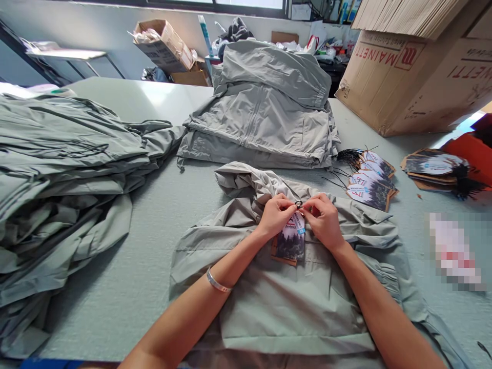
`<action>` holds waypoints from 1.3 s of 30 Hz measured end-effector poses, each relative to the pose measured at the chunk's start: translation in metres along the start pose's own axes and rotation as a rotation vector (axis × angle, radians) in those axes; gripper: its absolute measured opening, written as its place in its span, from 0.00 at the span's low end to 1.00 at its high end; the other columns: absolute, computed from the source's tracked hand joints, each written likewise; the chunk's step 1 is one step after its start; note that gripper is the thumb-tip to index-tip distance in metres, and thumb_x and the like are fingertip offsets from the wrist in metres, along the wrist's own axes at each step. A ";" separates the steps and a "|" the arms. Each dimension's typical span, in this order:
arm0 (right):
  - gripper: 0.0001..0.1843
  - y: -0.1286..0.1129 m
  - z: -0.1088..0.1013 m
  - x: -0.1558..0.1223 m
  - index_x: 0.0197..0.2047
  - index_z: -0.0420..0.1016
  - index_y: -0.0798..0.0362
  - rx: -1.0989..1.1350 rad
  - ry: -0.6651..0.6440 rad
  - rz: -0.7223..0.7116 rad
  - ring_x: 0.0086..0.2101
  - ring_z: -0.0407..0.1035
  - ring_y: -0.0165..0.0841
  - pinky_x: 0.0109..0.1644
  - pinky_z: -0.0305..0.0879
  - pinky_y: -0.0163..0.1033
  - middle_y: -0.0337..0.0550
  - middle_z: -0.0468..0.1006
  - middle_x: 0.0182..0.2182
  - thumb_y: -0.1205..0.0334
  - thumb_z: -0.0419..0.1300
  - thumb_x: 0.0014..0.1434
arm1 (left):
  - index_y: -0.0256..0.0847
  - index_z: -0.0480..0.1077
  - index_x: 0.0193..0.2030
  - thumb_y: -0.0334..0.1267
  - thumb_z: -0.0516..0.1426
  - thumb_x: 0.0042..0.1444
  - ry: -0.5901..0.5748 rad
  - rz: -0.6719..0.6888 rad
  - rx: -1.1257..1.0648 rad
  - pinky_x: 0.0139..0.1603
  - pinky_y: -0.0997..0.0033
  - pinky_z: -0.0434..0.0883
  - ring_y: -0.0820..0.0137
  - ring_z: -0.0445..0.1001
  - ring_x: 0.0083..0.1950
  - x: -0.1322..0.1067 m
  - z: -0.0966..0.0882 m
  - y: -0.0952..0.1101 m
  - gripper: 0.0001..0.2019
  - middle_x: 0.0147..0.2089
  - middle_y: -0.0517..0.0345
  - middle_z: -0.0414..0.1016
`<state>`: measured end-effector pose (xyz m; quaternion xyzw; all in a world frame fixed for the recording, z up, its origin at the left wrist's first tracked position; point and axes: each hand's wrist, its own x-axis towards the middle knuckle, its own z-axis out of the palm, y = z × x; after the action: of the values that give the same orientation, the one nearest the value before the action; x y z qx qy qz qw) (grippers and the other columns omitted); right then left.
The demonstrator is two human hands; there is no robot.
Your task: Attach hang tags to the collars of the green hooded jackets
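Both hands are clenched in a fine pinch: the fingertips of the left hand and the right hand meet on a small black cord loop, just above the collar of a folded grey-green jacket. A hang tag printed with dark trees hangs from the loop and lies on the jacket's chest, between the wrists. A metal bangle circles the left wrist. The jacket lies flat on the counter, with a tall stack of jackets beyond it and a larger pile to the left. Just right of the hands, a fanned row of tags with black cords lies on the counter, and a second bundle of tags sits farther right. A cardboard box printed MAINETTI stands at the far right corner.
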<state>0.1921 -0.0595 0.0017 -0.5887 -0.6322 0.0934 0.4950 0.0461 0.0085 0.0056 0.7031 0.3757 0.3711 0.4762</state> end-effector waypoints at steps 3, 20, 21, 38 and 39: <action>0.06 -0.003 -0.001 0.000 0.28 0.74 0.51 -0.069 0.028 0.032 0.25 0.61 0.30 0.29 0.60 0.36 0.39 0.69 0.28 0.64 0.62 0.57 | 0.37 0.78 0.25 0.36 0.59 0.53 0.003 0.008 0.003 0.33 0.74 0.65 0.74 0.66 0.31 -0.001 0.000 0.000 0.09 0.27 0.59 0.67; 0.09 -0.011 0.007 -0.006 0.27 0.75 0.52 -0.178 0.046 0.079 0.26 0.70 0.35 0.33 0.63 0.40 0.43 0.78 0.25 0.64 0.59 0.58 | 0.37 0.79 0.28 0.32 0.58 0.56 0.056 0.185 0.135 0.38 0.70 0.65 0.71 0.67 0.35 -0.008 0.002 0.005 0.09 0.29 0.57 0.67; 0.09 -0.011 0.007 -0.006 0.27 0.76 0.52 -0.170 0.044 0.078 0.27 0.70 0.35 0.34 0.63 0.40 0.44 0.78 0.26 0.64 0.58 0.59 | 0.38 0.79 0.29 0.32 0.58 0.56 0.059 0.192 0.143 0.38 0.70 0.65 0.70 0.67 0.35 -0.009 0.002 0.006 0.09 0.29 0.57 0.67; 0.06 -0.008 0.011 -0.004 0.31 0.77 0.54 0.171 0.039 0.245 0.29 0.70 0.34 0.33 0.65 0.39 0.43 0.77 0.29 0.63 0.59 0.55 | 0.38 0.77 0.28 0.30 0.57 0.57 0.056 0.242 0.204 0.39 0.69 0.64 0.69 0.66 0.36 -0.009 0.002 0.007 0.09 0.29 0.57 0.66; 0.06 -0.006 0.011 -0.004 0.31 0.78 0.54 0.214 0.031 0.271 0.29 0.70 0.34 0.33 0.65 0.39 0.43 0.77 0.29 0.62 0.60 0.54 | 0.38 0.77 0.28 0.30 0.57 0.57 0.056 0.241 0.205 0.39 0.69 0.64 0.69 0.66 0.36 -0.009 0.002 0.006 0.09 0.29 0.57 0.66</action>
<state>0.1788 -0.0594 -0.0015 -0.6140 -0.5256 0.2168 0.5475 0.0453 -0.0020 0.0096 0.7776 0.3376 0.4046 0.3431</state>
